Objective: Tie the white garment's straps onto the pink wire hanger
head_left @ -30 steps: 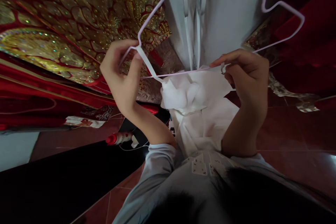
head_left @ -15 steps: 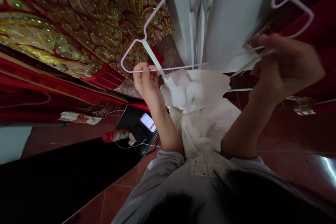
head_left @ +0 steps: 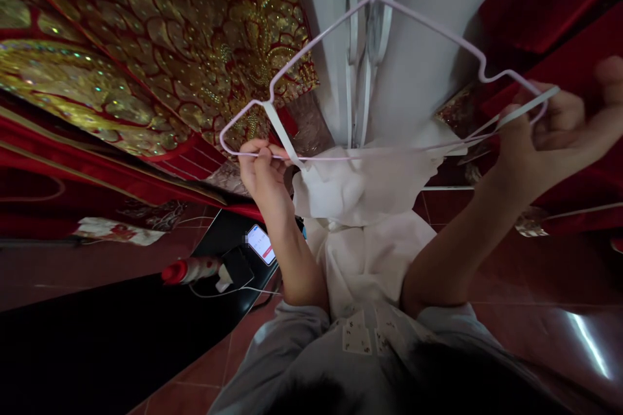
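A pale pink wire hanger [head_left: 418, 19] hangs in front of me against a white wall. A white garment [head_left: 365, 207] droops below its bottom bar. One white strap [head_left: 283, 135] runs up to the hanger's left notch. My left hand [head_left: 263, 172] is closed around the bottom bar beside that strap. My right hand [head_left: 559, 133] pinches the other white strap [head_left: 523, 110] at the hanger's right end, pulled taut toward the right notch.
Red cloth with gold sequin embroidery [head_left: 146, 45] fills the upper left. More red fabric [head_left: 559, 0] hangs at the right. A phone [head_left: 261, 244] with a lit screen, a charger cable and a red-capped bottle [head_left: 192, 269] lie on a black surface. The floor is red tile [head_left: 511, 272].
My left hand dropped from the left notch to the bottom bar, leaving the strap hooked. My right hand swung out right, drawing the second strap to the hanger's right end.
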Demonstrator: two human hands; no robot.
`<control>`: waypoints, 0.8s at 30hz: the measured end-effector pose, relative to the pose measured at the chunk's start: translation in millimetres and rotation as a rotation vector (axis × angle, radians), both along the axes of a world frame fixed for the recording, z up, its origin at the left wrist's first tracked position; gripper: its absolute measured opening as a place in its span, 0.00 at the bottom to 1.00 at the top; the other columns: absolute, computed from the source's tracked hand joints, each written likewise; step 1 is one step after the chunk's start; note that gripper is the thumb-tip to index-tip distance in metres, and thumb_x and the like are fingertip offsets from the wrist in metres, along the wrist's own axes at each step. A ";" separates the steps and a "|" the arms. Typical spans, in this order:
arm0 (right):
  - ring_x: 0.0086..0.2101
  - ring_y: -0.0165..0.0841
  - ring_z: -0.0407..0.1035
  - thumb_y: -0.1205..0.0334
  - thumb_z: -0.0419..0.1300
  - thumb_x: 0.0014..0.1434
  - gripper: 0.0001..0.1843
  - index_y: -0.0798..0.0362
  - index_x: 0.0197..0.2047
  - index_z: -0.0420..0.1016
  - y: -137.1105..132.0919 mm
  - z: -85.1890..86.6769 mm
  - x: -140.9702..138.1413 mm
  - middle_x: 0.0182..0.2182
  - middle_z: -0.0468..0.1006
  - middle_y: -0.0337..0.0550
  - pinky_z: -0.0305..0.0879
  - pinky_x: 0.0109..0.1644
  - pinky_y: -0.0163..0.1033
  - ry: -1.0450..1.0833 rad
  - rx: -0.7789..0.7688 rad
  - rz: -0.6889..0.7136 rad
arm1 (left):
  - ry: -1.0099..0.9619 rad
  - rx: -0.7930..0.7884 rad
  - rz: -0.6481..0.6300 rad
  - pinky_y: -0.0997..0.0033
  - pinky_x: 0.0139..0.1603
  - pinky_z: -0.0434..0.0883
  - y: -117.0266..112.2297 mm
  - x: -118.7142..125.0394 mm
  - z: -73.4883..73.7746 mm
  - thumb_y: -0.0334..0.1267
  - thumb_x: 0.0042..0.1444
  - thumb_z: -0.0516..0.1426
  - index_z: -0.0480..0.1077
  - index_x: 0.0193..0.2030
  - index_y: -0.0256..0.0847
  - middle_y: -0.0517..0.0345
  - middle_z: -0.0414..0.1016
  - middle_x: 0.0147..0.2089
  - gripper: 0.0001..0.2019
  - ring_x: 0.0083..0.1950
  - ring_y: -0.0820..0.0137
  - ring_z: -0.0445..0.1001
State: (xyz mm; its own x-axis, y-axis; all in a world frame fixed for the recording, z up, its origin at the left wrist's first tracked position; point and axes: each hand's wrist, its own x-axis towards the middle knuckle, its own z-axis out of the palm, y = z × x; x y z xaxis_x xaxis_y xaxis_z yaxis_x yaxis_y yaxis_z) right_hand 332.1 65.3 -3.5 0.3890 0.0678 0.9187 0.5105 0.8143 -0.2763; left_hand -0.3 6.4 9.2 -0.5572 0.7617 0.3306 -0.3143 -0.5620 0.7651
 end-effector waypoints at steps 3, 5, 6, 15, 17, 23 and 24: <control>0.44 0.34 0.78 0.45 0.71 0.54 0.31 0.44 0.60 0.78 -19.6 27.5 -23.9 0.49 0.73 0.39 0.67 0.41 0.41 -0.114 -0.230 0.058 | 0.040 -0.032 0.048 0.73 0.28 0.71 1.0 -0.2 -0.7 0.37 0.61 0.59 0.66 0.40 0.45 0.66 0.72 0.25 0.05 0.23 0.72 0.71; 0.45 0.37 0.77 0.60 0.72 0.52 0.27 0.45 0.57 0.81 -38.7 45.8 -39.9 0.45 0.77 0.39 0.67 0.47 0.44 -0.199 -0.484 0.003 | 0.074 -0.047 0.075 0.72 0.28 0.70 2.2 0.0 -1.5 0.40 0.60 0.60 0.64 0.40 0.46 0.66 0.71 0.25 0.08 0.23 0.72 0.71; 0.46 0.38 0.76 0.65 0.72 0.51 0.27 0.46 0.56 0.82 -47.0 53.4 -46.6 0.44 0.78 0.38 0.68 0.51 0.46 -0.212 -0.563 -0.045 | 0.086 -0.051 0.084 0.72 0.28 0.71 2.8 0.2 -1.9 0.42 0.60 0.60 0.63 0.41 0.46 0.66 0.71 0.26 0.09 0.23 0.71 0.71; 0.44 0.38 0.71 0.81 0.69 0.41 0.27 0.49 0.45 0.84 -56.3 78.1 -64.5 0.47 0.81 0.43 0.71 0.55 0.51 -0.225 -0.881 -0.129 | 0.115 -0.030 0.103 0.73 0.28 0.70 4.6 -0.8 -4.5 0.43 0.61 0.59 0.61 0.43 0.46 0.68 0.68 0.26 0.10 0.24 0.72 0.72; 0.43 0.37 0.69 0.80 0.69 0.41 0.27 0.48 0.44 0.84 -53.3 80.2 -65.2 0.47 0.81 0.45 0.70 0.49 0.47 -0.220 -0.888 -0.122 | 0.112 -0.025 0.100 0.73 0.27 0.69 4.0 -0.8 -5.0 0.41 0.62 0.59 0.61 0.43 0.45 0.68 0.68 0.26 0.09 0.24 0.72 0.72; 0.36 0.32 0.66 0.78 0.66 0.40 0.28 0.49 0.46 0.82 -39.9 85.7 -62.8 0.38 0.76 0.39 0.64 0.42 0.42 -0.240 -0.758 0.070 | 0.126 -0.070 0.085 0.73 0.27 0.69 3.8 -1.1 -6.4 0.40 0.65 0.57 0.61 0.44 0.46 0.68 0.68 0.26 0.07 0.24 0.72 0.72; 0.38 0.33 0.67 0.77 0.65 0.40 0.30 0.49 0.48 0.81 -37.2 83.7 -61.7 0.39 0.75 0.40 0.65 0.46 0.43 -0.258 -0.787 0.091 | 0.120 -0.068 0.079 0.73 0.27 0.69 3.9 -1.4 -6.5 0.39 0.65 0.57 0.61 0.44 0.45 0.68 0.68 0.26 0.07 0.24 0.71 0.73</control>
